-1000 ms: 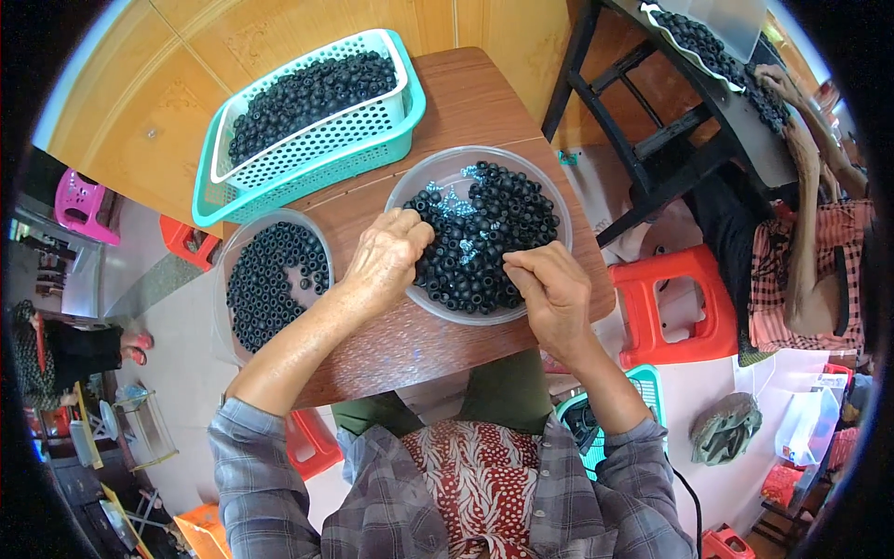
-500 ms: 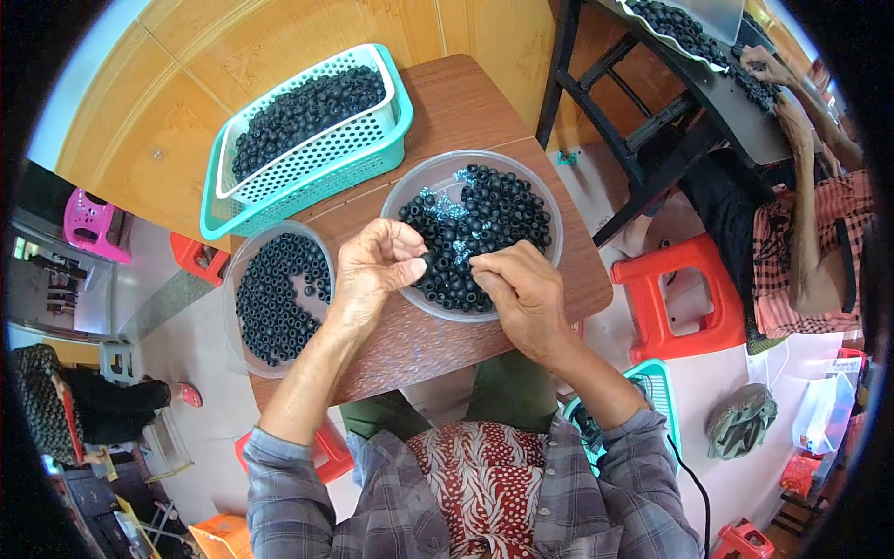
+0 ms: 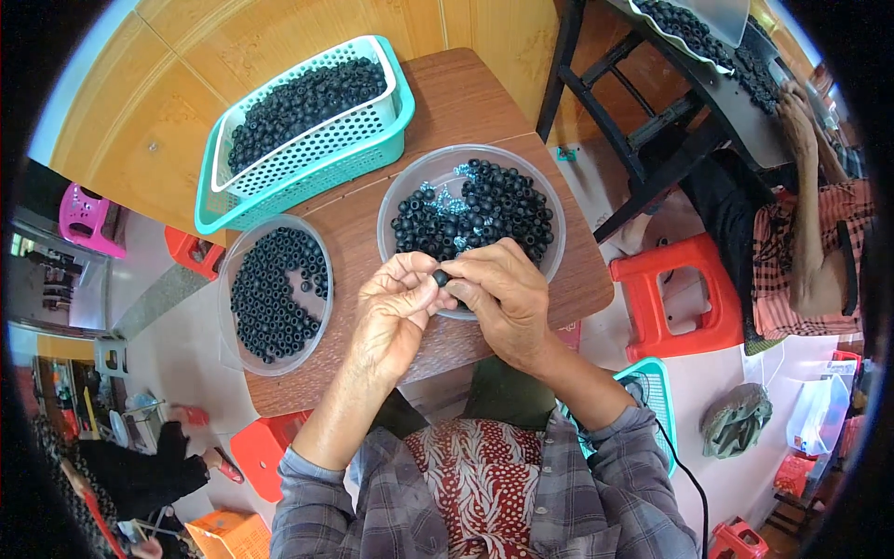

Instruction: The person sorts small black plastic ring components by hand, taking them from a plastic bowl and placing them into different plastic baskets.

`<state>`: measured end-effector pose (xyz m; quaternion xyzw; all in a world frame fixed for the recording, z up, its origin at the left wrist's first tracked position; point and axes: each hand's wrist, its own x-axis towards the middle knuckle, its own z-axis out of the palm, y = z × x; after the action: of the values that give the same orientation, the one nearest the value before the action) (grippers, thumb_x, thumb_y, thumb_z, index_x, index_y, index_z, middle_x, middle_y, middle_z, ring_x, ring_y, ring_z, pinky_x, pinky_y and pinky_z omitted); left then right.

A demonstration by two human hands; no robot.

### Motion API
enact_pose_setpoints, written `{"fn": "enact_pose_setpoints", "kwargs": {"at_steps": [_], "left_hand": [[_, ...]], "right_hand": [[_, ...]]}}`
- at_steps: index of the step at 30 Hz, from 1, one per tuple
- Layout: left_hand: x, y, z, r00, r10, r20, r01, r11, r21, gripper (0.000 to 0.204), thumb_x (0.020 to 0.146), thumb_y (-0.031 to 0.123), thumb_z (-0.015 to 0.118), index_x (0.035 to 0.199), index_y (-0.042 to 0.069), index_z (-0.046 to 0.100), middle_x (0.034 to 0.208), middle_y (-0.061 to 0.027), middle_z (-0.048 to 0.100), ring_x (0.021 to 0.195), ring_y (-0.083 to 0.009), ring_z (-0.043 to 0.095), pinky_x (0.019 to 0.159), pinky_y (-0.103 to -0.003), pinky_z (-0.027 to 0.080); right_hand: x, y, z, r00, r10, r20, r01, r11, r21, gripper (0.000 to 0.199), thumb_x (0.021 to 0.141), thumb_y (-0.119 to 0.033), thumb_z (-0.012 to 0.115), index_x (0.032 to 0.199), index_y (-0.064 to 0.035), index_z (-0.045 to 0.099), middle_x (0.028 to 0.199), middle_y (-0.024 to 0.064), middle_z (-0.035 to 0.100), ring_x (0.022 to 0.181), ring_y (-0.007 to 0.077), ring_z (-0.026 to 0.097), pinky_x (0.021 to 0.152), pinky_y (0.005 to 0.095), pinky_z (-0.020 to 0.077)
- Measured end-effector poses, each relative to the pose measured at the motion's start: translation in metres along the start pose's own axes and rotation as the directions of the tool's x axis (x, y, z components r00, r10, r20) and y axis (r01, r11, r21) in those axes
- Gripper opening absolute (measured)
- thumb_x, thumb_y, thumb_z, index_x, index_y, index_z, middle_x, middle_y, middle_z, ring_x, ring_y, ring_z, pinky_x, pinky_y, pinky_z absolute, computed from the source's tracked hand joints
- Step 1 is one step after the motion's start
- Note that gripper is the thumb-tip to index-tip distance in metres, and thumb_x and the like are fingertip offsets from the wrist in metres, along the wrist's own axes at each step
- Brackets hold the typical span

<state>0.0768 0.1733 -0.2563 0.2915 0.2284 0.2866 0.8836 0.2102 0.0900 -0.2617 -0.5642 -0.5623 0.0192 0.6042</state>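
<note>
Just over the near rim of the round clear tub (image 3: pixel 561 244), my two hands meet at one small black bead (image 3: pixel 441 277). My left hand (image 3: pixel 396 303) pinches it between thumb and fingers. Closed fingertips of my right hand (image 3: pixel 507 298) press against the bead's other side; whatever small piece they may hold is hidden. The tub contains many black beads (image 3: pixel 507 210) with holes, and a scatter of small shiny silvery-blue pieces (image 3: pixel 447 200) lies among them. To the left, a second round tub (image 3: pixel 223 307) holds black ring-like pieces (image 3: pixel 270 298).
A white basket (image 3: pixel 307 144) full of black pieces sits inside a turquoise basket (image 3: pixel 407 116) on the brown table (image 3: pixel 456 79). Red stools (image 3: pixel 684 298) stand around. At right, another person's hands (image 3: pixel 801 116) work over black pieces on a dark table.
My right hand has come out of the tub and moved left to meet my left hand at the bead. The person at far left has shifted.
</note>
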Motion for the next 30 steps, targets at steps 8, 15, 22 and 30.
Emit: {"fn": "enact_pose_setpoints", "kwargs": {"at_steps": [8, 15, 22, 30], "left_hand": [[-0.015, -0.012, 0.018, 0.861, 0.507, 0.035, -0.425, 0.680, 0.598, 0.020, 0.079, -0.006, 0.068, 0.096, -0.001, 0.059, 0.091, -0.0063, 0.061, 0.078, -0.0150, 0.059, 0.072, -0.027, 0.050], [-0.016, -0.008, 0.017, 0.617, 0.639, 0.460, -0.569, -0.042, 0.821, 0.024, 0.073, -0.004, 0.071, 0.094, 0.001, 0.061, 0.089, -0.0106, 0.063, 0.078, -0.0208, 0.060, 0.068, -0.030, 0.049], [-0.013, -0.010, 0.013, 0.656, 0.639, 0.403, -0.556, 0.048, 0.830, 0.026, 0.070, -0.004, 0.073, 0.093, 0.002, 0.062, 0.086, -0.0098, 0.064, 0.074, -0.0235, 0.060, 0.067, -0.032, 0.049], [-0.020, -0.011, 0.014, 0.634, 0.611, 0.474, -0.558, -0.064, 0.827, 0.026, 0.070, -0.002, 0.074, 0.093, 0.000, 0.063, 0.085, -0.0105, 0.065, 0.078, -0.0246, 0.061, 0.069, -0.032, 0.049]], "right_hand": [[-0.009, -0.002, 0.000, 0.983, 0.172, 0.065, -0.181, 0.967, 0.181, 0.020, 0.075, 0.001, 0.068, 0.094, -0.0022, 0.067, 0.084, 0.0090, 0.063, 0.076, 0.0217, 0.057, 0.066, 0.0315, 0.0458], [-0.011, -0.007, -0.002, 0.801, 0.549, 0.237, -0.560, 0.549, 0.620, 0.014, 0.084, -0.004, 0.067, 0.097, -0.0005, 0.066, 0.087, 0.0020, 0.066, 0.076, 0.0076, 0.058, 0.063, 0.0209, 0.0450], [-0.016, -0.001, -0.004, 0.689, 0.620, 0.375, -0.659, 0.321, 0.680, 0.013, 0.085, -0.004, 0.067, 0.097, -0.0001, 0.065, 0.087, 0.0007, 0.066, 0.077, 0.0049, 0.057, 0.065, 0.0196, 0.0452], [-0.021, -0.010, -0.007, 0.702, 0.637, 0.320, -0.648, 0.382, 0.659, 0.013, 0.083, -0.004, 0.068, 0.095, -0.0004, 0.065, 0.085, 0.0018, 0.065, 0.072, 0.0054, 0.056, 0.063, 0.0193, 0.0447]]}}
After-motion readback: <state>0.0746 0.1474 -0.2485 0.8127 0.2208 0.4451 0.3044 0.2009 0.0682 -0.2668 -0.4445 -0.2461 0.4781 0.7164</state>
